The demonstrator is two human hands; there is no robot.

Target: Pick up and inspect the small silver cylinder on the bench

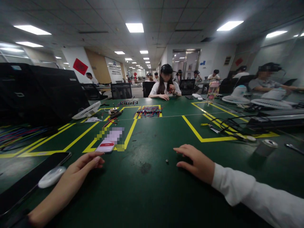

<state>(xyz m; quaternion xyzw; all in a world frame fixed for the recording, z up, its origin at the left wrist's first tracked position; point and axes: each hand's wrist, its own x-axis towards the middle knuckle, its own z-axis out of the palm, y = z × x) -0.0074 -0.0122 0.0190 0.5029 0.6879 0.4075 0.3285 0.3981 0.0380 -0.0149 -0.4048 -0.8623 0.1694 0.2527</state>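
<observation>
- Right hand [197, 163] lies flat on the green worktop [152, 196], grip slack and empty. Left hand [80, 166] does too, fingertips just short of the phone [106, 147].
- Small black part [167, 161] sits just beside my right fingertips.
- Probably light, hard and apt to roll, so I'd pinch its sides.
- Dark, round, too tiny to detail.
</observation>
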